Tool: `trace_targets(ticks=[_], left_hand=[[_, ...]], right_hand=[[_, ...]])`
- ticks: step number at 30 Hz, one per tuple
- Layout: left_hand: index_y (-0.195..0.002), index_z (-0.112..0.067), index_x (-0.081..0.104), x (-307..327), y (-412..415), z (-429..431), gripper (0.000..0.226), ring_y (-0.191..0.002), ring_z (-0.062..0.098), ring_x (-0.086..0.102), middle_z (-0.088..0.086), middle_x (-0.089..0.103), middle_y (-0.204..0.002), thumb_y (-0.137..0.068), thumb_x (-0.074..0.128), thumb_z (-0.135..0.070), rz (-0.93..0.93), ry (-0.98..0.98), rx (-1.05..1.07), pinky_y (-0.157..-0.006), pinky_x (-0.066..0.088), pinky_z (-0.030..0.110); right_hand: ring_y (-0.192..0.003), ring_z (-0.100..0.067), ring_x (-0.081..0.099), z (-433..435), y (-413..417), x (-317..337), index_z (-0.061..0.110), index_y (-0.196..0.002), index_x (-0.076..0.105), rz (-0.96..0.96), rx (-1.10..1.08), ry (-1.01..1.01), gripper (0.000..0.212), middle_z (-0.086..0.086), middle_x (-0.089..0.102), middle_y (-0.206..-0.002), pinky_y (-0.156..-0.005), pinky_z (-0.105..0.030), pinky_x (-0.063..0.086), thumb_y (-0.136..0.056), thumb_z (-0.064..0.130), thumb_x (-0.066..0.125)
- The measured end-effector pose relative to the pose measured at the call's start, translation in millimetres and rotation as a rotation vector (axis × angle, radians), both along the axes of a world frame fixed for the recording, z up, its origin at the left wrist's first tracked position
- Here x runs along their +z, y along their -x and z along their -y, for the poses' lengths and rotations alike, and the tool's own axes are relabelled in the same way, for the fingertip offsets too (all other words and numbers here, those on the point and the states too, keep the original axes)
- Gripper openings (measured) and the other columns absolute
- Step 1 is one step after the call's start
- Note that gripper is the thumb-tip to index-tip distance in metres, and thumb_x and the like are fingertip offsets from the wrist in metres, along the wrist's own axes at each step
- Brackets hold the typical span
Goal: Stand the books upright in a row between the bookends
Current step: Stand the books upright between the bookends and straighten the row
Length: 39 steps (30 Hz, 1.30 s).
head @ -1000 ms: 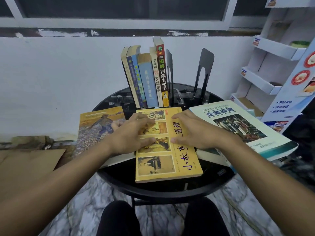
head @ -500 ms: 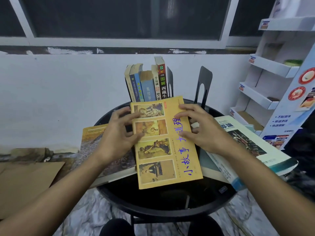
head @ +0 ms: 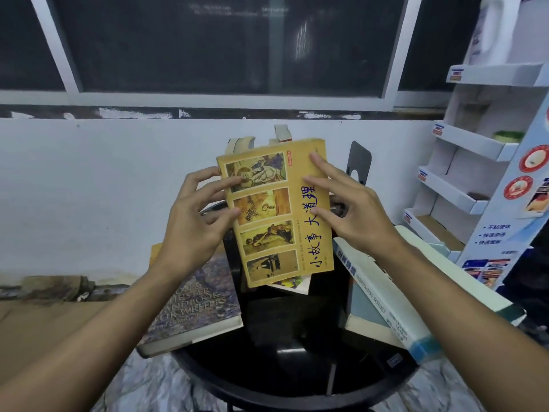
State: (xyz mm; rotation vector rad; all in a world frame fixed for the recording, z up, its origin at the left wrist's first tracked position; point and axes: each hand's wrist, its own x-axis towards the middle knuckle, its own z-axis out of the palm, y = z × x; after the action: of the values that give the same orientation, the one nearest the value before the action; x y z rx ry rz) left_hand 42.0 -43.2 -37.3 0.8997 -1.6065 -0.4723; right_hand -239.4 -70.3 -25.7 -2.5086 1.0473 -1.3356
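Observation:
A yellow book [head: 285, 233] with four small pictures on its cover is lifted off the round black table [head: 297, 388], tilted nearly upright. My left hand [head: 193, 230] grips its left edge and my right hand [head: 350, 215] grips its right edge. Behind it, the tops of several upright books [head: 242, 143] show in a row. The right black bookend [head: 360, 162] stands past my right hand. The left bookend is hidden.
A purple-covered handbook [head: 196, 304] lies flat on the table's left side, overhanging the edge. A thick white-and-blue book [head: 392, 298] lies at the right. Another book [head: 292, 283] peeks out under the yellow one. A white cardboard display rack [head: 475, 150] stands at the right.
Both hands have raised the yellow book from flat on the table and tipped it toward upright, in front of the standing row. A book that lay under it now shows.

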Motion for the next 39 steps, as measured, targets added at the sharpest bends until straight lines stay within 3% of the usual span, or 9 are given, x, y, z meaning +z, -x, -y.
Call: trace_targets(ticks=[5,9,13,16,19,23,27,34,39], left_hand=[[-0.124,-0.038,0.067,-6,-1,4,0.048,-0.119,0.012,0.061,-0.008,0.045,-0.138,-0.090,0.072,-0.005,0.056,0.028,-0.006,-0.092,0.060,0.031],[-0.125,-0.031,0.067,-8,-1,7,0.042,-0.116,0.016,0.065,-0.005,0.053,-0.134,-0.092,0.068,-0.005,0.049,0.002,-0.067,-0.094,0.059,0.036],[-0.111,-0.032,0.060,-10,5,7,0.027,-0.105,0.025,0.071,0.005,0.066,-0.118,-0.093,0.066,-0.012,-0.004,-0.092,-0.158,-0.091,0.060,0.048],[-0.103,-0.034,0.049,-10,14,7,0.030,-0.105,0.026,0.069,0.004,0.061,-0.126,-0.087,0.070,-0.021,-0.063,-0.095,-0.179,-0.086,0.061,0.047],[-0.110,-0.033,0.046,-12,24,9,0.039,-0.108,0.024,0.068,0.000,0.060,-0.129,-0.083,0.074,-0.027,-0.094,-0.094,-0.172,-0.083,0.060,0.038],[-0.121,-0.035,0.052,-18,32,8,0.045,-0.116,0.015,0.064,-0.007,0.061,-0.129,-0.083,0.075,-0.034,-0.090,-0.105,-0.158,-0.085,0.058,0.031],[-0.139,-0.027,0.054,-23,41,0,0.056,-0.129,0.016,0.059,-0.006,0.062,-0.137,-0.087,0.074,-0.021,-0.084,-0.120,-0.235,-0.093,0.059,0.040],[-0.145,-0.023,0.053,-31,58,-15,0.063,-0.140,0.006,0.046,-0.016,0.046,-0.153,-0.090,0.071,0.001,0.039,-0.107,-0.415,-0.084,0.063,0.037],[-0.153,-0.031,0.040,-49,82,-16,0.078,-0.150,0.003,0.027,-0.023,0.026,-0.163,-0.086,0.079,-0.021,0.200,-0.040,-0.320,-0.110,0.048,0.046]], right_hand=[[-0.149,-0.008,0.033,10,0,-3,0.014,-0.145,0.053,-0.059,-0.033,0.074,0.063,0.006,0.026,-0.166,-0.110,-0.048,0.046,-0.088,0.001,0.076],[-0.152,-0.009,0.024,11,-1,-5,0.017,-0.149,0.048,-0.091,-0.031,0.051,0.064,0.008,0.015,-0.169,-0.109,-0.050,0.048,-0.091,0.005,0.073],[-0.152,-0.006,0.016,6,-6,-8,0.027,-0.153,0.040,-0.126,-0.102,0.011,0.066,0.014,0.006,-0.169,-0.119,-0.042,0.030,-0.095,0.023,0.070],[-0.152,-0.010,0.016,-6,-19,-7,0.031,-0.156,0.034,-0.096,-0.151,-0.019,0.070,0.013,0.017,-0.166,-0.121,-0.040,0.020,-0.095,0.031,0.069],[-0.150,-0.010,0.021,-22,-32,-4,0.030,-0.157,0.031,-0.049,-0.159,-0.012,0.071,0.010,0.031,-0.160,-0.122,-0.046,0.026,-0.096,0.035,0.067],[-0.144,-0.004,0.033,-39,-41,4,0.034,-0.159,0.024,0.008,-0.055,-0.081,0.076,0.010,0.033,-0.156,-0.118,-0.044,0.037,-0.096,0.033,0.067],[-0.143,-0.002,0.036,-46,-40,9,0.040,-0.159,0.019,0.069,-0.020,-0.112,0.082,0.016,0.033,-0.152,-0.116,-0.045,0.041,-0.096,0.031,0.070],[-0.138,-0.010,0.048,-51,-29,15,0.035,-0.157,0.026,0.134,-0.009,-0.136,0.077,0.010,0.041,-0.153,-0.103,-0.044,0.053,-0.095,0.028,0.071],[-0.124,-0.008,0.060,-52,-19,20,0.034,-0.144,0.035,0.187,-0.119,-0.146,0.059,0.014,0.055,-0.140,-0.094,-0.044,0.058,-0.097,0.025,0.068]])
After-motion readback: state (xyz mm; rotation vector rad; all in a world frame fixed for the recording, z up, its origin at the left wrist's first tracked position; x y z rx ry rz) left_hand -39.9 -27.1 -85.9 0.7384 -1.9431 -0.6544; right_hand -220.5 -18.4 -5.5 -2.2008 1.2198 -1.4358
